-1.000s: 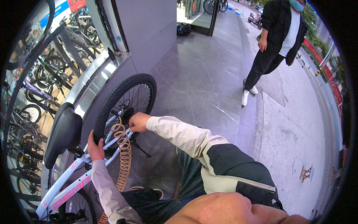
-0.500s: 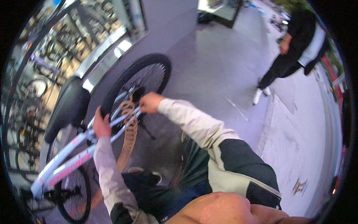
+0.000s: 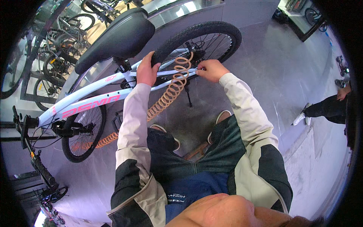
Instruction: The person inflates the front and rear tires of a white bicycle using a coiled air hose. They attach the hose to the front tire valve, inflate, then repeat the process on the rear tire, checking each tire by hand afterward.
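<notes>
Bicycle shop, street front, viewed from outside. Upper left: several bicycles (image 3: 56,70) standing close together indoors, past a bright metal sill (image 3: 189,8). Out front, grey stone-look paving (image 3: 261,75), with a white mountain bike (image 3: 96,84) and coiled orange hose (image 3: 166,97). Paler concrete strip (image 3: 321,151) at right. Upper right: dark-framed doorway (image 3: 300,30), bicycle wheel (image 3: 313,16) showing there.

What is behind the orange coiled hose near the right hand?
White frame tubes pass behind the orange coiled hose; the parts its loops cover cannot be seen.

cream sleeves (image 3: 132,109), navy shirt (image 3: 206,183), apparently jeans (image 3: 223,140)
</notes>
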